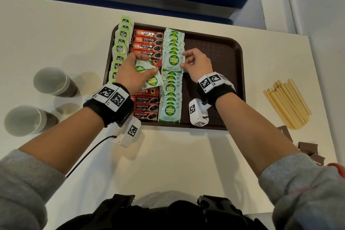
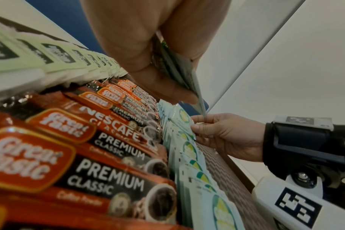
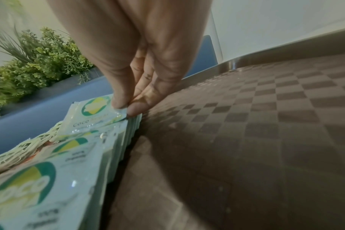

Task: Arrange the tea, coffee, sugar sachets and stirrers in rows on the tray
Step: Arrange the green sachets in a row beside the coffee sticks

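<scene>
My right hand [image 1: 196, 62] pinches the right edge of a sugar sachet [image 1: 172, 62] lying at nine o'clock from it, in the sugar row [image 1: 170, 87] running twelve-to-six. My left hand [image 1: 133, 73] clutches spare sachets [image 1: 152, 78] at that row's nine o'clock, so the right hand is nearer to the placing.

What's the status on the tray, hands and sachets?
Left hand holds spare sugar sachets. Right hand pinches a sachet in the sugar row. Stirrers still off the tray. Nothing blocking.

Sleeves [image 1: 22, 183]: we wear grey knit, pushed up our forearms.
Bands [image 1: 110, 101]: our black wrist straps — white square-coded tags on top.
Cameras [image 1: 198, 112]: white housings, coded too — black cable on our left one.
</scene>
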Demonstrator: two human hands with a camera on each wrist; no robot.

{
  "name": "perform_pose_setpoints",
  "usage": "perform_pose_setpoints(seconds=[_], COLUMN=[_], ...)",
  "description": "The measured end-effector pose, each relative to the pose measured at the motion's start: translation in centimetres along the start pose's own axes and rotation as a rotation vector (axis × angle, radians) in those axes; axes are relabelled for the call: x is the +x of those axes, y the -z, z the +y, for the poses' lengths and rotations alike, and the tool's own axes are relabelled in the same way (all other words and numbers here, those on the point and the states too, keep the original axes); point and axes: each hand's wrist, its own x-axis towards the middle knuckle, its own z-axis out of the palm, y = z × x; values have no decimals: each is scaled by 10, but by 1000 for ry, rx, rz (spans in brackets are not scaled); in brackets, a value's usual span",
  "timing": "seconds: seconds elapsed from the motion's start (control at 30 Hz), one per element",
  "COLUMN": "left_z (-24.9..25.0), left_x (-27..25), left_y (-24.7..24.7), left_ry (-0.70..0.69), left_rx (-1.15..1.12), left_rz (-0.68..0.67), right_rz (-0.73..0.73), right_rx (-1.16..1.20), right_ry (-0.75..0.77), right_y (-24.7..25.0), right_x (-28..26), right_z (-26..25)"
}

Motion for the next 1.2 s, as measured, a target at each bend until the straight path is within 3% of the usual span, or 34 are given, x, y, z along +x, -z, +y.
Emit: perform_pose_setpoints(seconds=[0.97,1.2], left_z=[2,9], left_x=[-2,-3], left_y=[0,-3], left_ry=[-7,38], left_rx=[33,-41], left_rz=[10,-30], right_rz=[28,29], right_rx=[-55,-94], right_ry=[36,111], right_y=[2,3], right_x=[4,-12], right_z=[1,-8])
